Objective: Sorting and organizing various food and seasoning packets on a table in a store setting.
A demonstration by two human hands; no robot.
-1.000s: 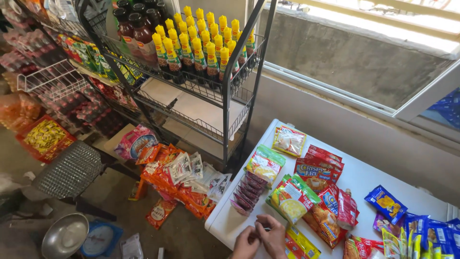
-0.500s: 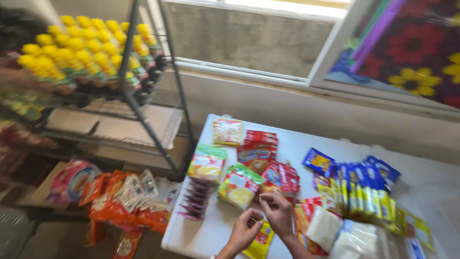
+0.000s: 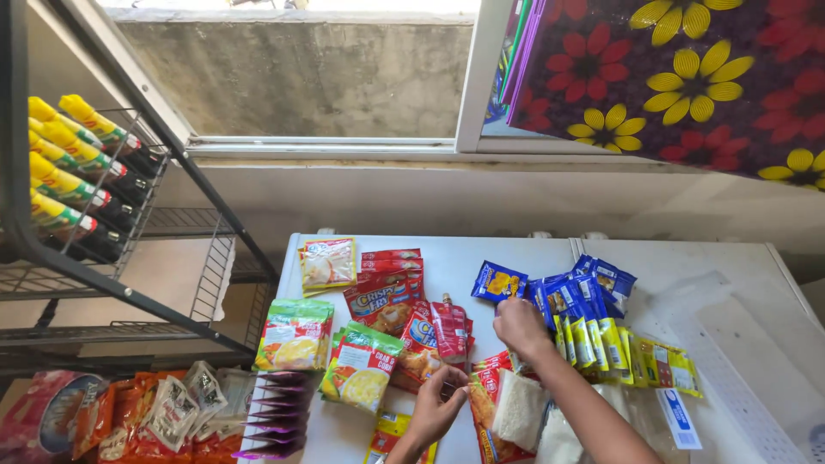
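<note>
A white table (image 3: 516, 253) below the window is covered with snack packets, and a wire rack (image 3: 103, 258) with yellow-capped bottles (image 3: 69, 163) stands to its left. The blue and yellow sachets (image 3: 593, 331) lie in an overlapping row at the table's middle right. The right hand (image 3: 520, 326) rests at the left end of that row, fingers curled together, but a firm pinch cannot be confirmed. The left hand (image 3: 438, 404) is held above the red packets (image 3: 447, 331), fingers half bent. It is judged that the row is kept tidy if one sachet is gripped by its edge while the neighbours are held down.
</note>
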